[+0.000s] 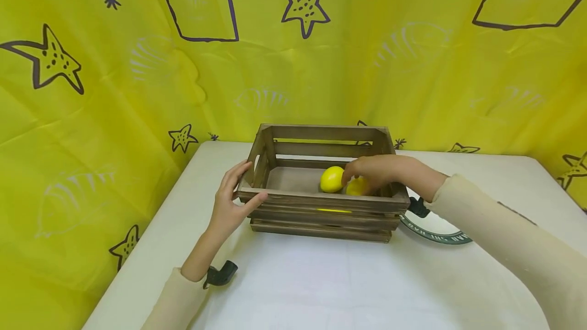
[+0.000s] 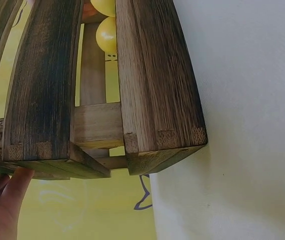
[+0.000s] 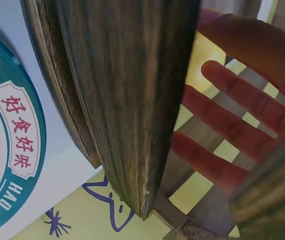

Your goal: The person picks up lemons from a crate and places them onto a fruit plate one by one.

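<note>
A brown slatted wooden crate point(image 1: 321, 201) stands on the table with two yellow lemons inside. One lemon point(image 1: 332, 180) lies on the crate's floor, left of my right hand. My right hand point(image 1: 373, 172) reaches over the crate's right end and holds the other lemon point(image 1: 356, 186), its fingers coming down round the fruit. The right wrist view shows these fingers point(image 3: 232, 110) spread apart, with a lemon point(image 3: 205, 57) partly hidden behind a slat. My left hand point(image 1: 231, 202) rests on the crate's left end, thumb at the front and fingers extended along the side.
A round white plate point(image 1: 447, 238) with a lettered green rim lies to the right, partly behind the crate and my right arm. White cloth point(image 1: 302, 284) covers the table. A yellow curtain point(image 1: 321, 75) with drawn starfish hangs behind and at the left.
</note>
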`<state>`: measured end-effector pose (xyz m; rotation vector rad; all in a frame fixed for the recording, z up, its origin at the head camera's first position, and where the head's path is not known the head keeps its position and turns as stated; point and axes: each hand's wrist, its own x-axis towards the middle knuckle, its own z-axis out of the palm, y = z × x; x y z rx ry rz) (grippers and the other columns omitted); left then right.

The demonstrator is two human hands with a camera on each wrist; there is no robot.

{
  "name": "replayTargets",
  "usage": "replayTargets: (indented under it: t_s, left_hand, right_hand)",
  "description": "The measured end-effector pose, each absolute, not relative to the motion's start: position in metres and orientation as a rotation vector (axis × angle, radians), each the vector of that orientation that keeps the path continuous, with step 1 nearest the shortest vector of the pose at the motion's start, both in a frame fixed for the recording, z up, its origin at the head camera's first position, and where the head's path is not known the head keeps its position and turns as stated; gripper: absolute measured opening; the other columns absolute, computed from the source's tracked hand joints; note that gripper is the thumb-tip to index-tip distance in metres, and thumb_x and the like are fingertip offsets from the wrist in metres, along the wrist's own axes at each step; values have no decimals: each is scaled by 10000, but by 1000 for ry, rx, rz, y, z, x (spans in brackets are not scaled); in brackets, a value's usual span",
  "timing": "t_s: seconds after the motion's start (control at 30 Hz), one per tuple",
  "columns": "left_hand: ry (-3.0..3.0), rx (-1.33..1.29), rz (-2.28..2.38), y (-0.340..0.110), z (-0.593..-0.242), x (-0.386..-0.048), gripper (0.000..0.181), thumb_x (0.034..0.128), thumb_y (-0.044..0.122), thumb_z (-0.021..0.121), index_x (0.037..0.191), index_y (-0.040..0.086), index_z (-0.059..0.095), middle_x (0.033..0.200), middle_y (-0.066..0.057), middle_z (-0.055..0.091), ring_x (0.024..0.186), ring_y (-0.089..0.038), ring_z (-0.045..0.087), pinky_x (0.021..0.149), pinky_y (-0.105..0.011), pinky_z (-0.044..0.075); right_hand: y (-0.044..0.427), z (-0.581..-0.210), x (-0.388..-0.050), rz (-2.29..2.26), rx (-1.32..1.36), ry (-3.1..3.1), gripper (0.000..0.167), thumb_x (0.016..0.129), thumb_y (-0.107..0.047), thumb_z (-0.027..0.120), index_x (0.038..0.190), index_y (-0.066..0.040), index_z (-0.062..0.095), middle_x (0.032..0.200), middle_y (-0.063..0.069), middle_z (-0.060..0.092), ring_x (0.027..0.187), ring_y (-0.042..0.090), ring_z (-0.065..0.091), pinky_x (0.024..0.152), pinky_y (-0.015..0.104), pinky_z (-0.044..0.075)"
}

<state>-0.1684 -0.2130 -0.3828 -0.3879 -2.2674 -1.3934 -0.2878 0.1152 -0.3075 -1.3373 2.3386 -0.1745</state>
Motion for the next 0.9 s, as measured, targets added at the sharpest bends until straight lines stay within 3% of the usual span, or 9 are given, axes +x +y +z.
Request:
replayTargets:
  t_s: [0.2, 0.4, 0.7, 0.9]
  left_hand:
    - [-2271, -384, -1379, -211, -384, -169, 705, 803, 62, 774, 1435, 119, 468, 1506, -80, 391, 1323, -306, 444, 911, -553, 484]
    - [-2252, -395, -1386, -212, -385, -170, 696, 802, 47, 771, 1430, 102, 475, 1502, -93, 398, 1316, -312, 452, 900, -537, 500]
    - [-2257, -366, -1382, -213, -383, -169, 708, 795, 56, 779, 1431, 118, 474, 1502, -77, 397, 1307, -280, 456, 878, -305, 508]
    - [-2266, -376, -1370, -212, -384, -169, 707, 807, 92, 778, 1439, 124, 462, 1509, -80, 385, 1328, -293, 432, 874, -466, 512]
  right_hand:
    - [112, -309, -289, -84, -1249, 2339, 350, 809, 78, 676, 1133, -52, 696, 1227, 128, 613, 1083, 280, 558, 964, 436, 475]
    - [110, -310, -290, -3, -1273, 2318, 369, 800, 134, 647, 1117, -52, 682, 1152, 100, 615, 969, 238, 539, 922, 421, 495]
    - [104, -314, -296, 133, -1178, 2276, 459, 825, 97, 688, 1255, -59, 638, 1203, 125, 620, 974, 244, 528, 983, 476, 470]
    - [104, -318, -296, 24, -1040, 2238, 349, 870, 66, 638, 1197, -52, 605, 1108, 87, 594, 958, 235, 504, 929, 406, 468]
